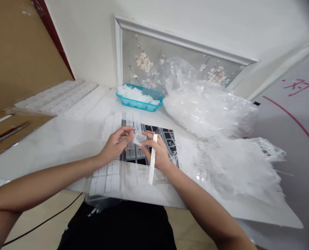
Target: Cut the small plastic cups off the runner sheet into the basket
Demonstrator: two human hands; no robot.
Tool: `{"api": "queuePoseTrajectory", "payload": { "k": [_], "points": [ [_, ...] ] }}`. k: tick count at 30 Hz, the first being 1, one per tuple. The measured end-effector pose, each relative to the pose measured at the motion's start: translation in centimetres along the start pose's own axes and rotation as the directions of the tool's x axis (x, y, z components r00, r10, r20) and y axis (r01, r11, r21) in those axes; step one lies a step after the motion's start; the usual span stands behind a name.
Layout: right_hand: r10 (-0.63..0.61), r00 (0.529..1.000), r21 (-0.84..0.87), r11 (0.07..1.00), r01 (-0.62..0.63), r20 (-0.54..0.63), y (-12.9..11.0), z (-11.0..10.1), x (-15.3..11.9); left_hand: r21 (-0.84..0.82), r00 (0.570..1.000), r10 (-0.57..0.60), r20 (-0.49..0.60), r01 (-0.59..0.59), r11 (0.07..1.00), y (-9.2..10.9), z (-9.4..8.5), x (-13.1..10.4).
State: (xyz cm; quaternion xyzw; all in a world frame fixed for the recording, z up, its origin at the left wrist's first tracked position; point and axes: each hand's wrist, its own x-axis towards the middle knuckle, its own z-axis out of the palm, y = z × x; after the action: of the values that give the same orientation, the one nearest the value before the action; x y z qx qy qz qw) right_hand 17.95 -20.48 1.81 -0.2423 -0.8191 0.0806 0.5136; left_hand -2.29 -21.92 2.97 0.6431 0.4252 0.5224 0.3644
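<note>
A small translucent white plastic piece [139,138] is held up between my two hands over the table. My left hand [117,141] pinches its left edge with thumb and fingertips. My right hand [158,151] grips its right side. Between the fingers of that same hand is a white-handled knife [152,168], its short dark blade pointing away from me. Beneath my hands lies a dark printed sheet [170,139] with black squares, partly covered by clear plastic. Sheets of translucent moulded pieces [105,182] are spread just left of it.
A turquoise basket [144,106] filled with white pieces stands at the back. Behind and to the right sits a large clear plastic bag [203,107]. Plastic scraps [235,166] pile up at right. More moulded sheets [58,95] and a red pen-like tool [12,132] lie at left.
</note>
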Motion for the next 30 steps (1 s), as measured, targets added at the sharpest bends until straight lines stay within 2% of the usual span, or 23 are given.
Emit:
{"api": "queuePoseTrajectory", "payload": {
  "k": [1, 3, 4, 5, 7, 10, 14, 16, 20, 22, 25, 30],
  "points": [
    [0.025, 1.000, 0.000, 1.000, -0.025, 0.007, 0.0, 0.0, -0.1, 0.149, 0.986, 0.169, 0.017, -0.169, 0.974, 0.0, -0.1, -0.2],
    [0.095, 0.995, 0.014, 0.995, -0.095, 0.020, -0.1, 0.1, -0.2, 0.408, 0.886, 0.435, 0.160, -0.461, 0.788, 0.0, -0.4, -0.5],
    [0.129, 0.991, 0.029, 0.991, -0.130, 0.026, -0.1, 0.2, -0.2, 0.492, 0.836, 0.495, 0.238, -0.543, 0.680, 0.0, -0.4, -0.6],
    [0.156, 0.987, 0.046, 0.986, -0.158, 0.034, -0.1, 0.2, -0.3, 0.548, 0.807, 0.513, 0.294, -0.582, 0.602, -0.1, -0.5, -0.7],
    [0.183, 0.982, 0.076, 0.979, -0.187, 0.056, 0.1, 0.1, -0.3, 0.597, 0.812, 0.481, 0.330, -0.574, 0.560, -0.4, -0.5, -0.5],
    [0.179, 0.975, 0.119, 0.974, -0.195, 0.135, 0.4, -0.3, -0.2, 0.583, 0.855, 0.407, 0.322, -0.517, 0.626, -0.7, -0.6, -0.2],
    [0.211, 0.961, 0.145, 0.960, -0.238, 0.178, 0.4, -0.4, -0.2, 0.597, 0.854, 0.407, 0.323, -0.518, 0.613, -0.7, -0.7, 0.0],
    [0.243, 0.956, 0.125, 0.956, -0.264, 0.162, 0.2, -0.2, -0.2, 0.605, 0.826, 0.449, 0.340, -0.558, 0.568, -0.5, -0.7, -0.1],
    [0.234, 0.951, 0.106, 0.960, -0.259, 0.204, 0.1, 0.3, -0.4, 0.613, 0.705, 0.597, 0.383, -0.677, 0.406, -0.4, -0.7, -0.3],
    [0.219, 0.951, 0.112, 0.962, -0.248, 0.218, 0.2, 0.4, -0.4, 0.628, 0.658, 0.639, 0.399, -0.704, 0.332, -0.4, -0.8, -0.3],
    [0.204, 0.952, 0.127, 0.963, -0.237, 0.227, 0.3, 0.3, -0.5, 0.629, 0.632, 0.645, 0.430, -0.722, 0.289, -0.4, -1.1, -0.2],
    [0.197, 0.941, 0.118, 0.964, -0.236, 0.276, 0.1, 0.3, -0.5, 0.608, 0.625, 0.625, 0.467, -0.741, 0.287, -0.2, -1.4, -0.3]
  ]
}}
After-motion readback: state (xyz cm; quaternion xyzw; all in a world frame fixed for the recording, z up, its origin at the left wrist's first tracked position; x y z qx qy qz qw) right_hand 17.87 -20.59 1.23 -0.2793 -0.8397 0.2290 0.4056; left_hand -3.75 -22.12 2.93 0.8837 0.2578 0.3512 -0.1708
